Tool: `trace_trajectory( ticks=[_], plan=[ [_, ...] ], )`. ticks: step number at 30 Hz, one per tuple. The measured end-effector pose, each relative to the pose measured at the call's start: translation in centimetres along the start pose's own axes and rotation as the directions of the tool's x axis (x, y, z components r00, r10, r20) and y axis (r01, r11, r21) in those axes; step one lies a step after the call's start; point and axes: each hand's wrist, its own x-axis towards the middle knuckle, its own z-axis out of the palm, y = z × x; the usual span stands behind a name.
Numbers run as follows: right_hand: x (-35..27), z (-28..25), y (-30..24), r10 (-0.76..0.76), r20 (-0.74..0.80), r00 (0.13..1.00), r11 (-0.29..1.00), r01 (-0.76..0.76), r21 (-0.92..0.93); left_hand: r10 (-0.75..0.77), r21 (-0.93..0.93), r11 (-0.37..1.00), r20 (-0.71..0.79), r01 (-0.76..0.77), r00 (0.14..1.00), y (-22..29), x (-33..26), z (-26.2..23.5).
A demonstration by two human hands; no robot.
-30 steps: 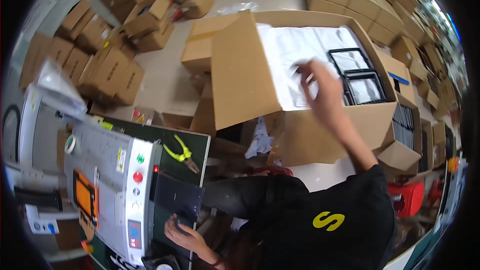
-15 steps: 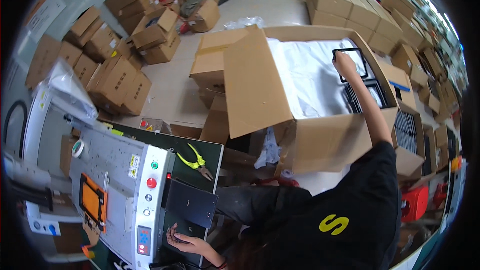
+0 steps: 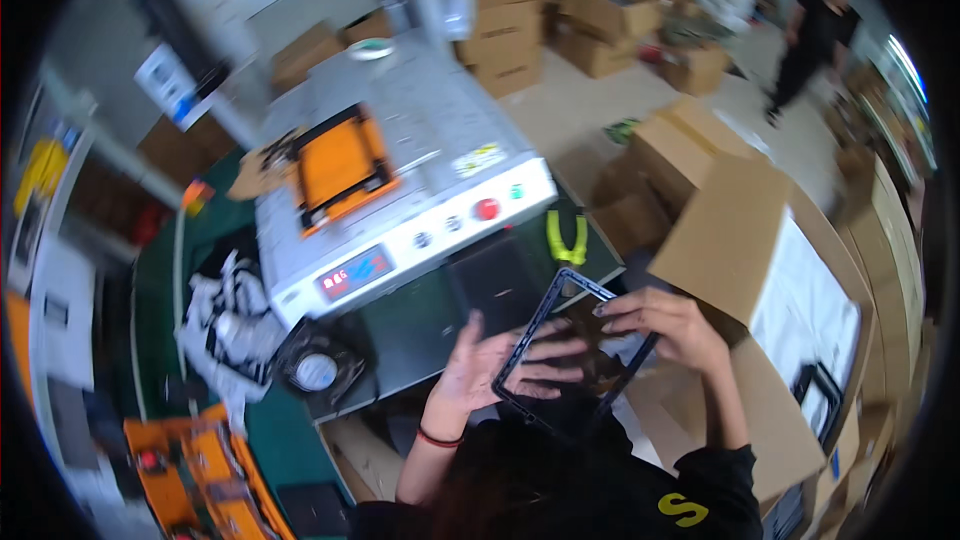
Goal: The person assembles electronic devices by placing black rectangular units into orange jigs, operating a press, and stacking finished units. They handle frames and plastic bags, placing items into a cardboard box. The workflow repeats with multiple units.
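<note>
A thin black rectangular frame (image 3: 531,332) hangs tilted in front of my body, with my right hand (image 3: 680,328) pinching its upper right corner. My left hand (image 3: 475,370) is open, its fingers spread behind the frame's left bar. Whether the left hand touches the frame I cannot tell. Beyond the hands, a flat dark panel (image 3: 495,275) lies on the green-topped bench against the front of a grey machine (image 3: 440,230). Pliers with yellow handles (image 3: 567,240) lie to the right of that panel.
On the machine rests an orange fixture (image 3: 340,165). A large open carton (image 3: 725,230) stands at right, holding white sheeting and black frames (image 3: 820,398). A dark roll (image 3: 315,368) and more orange fixtures (image 3: 215,470) are at left. A person (image 3: 815,35) walks in the background.
My right hand has brought the frame out of the carton to in front of my body. My left hand has risen from the bench edge toward it. The view has swung left toward the machine.
</note>
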Motion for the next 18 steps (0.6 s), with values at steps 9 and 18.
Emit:
trace_trajectory(
  ticks=[9, 18],
  plan=[
    [7.8, 7.6, -3.4, -0.203, -0.061, 0.977, 0.936, 0.175, -0.305, 0.825, 0.808, 0.458, -0.230, -0.371, 0.516, 1.3, -6.6, 5.2],
    [8.8, 14.4, -1.2, -0.109, -0.487, 0.867, 0.980, 0.176, 0.093, 0.854, 0.979, -0.204, 0.167, 0.021, 0.492, 5.1, -2.7, 7.8]
  ],
)
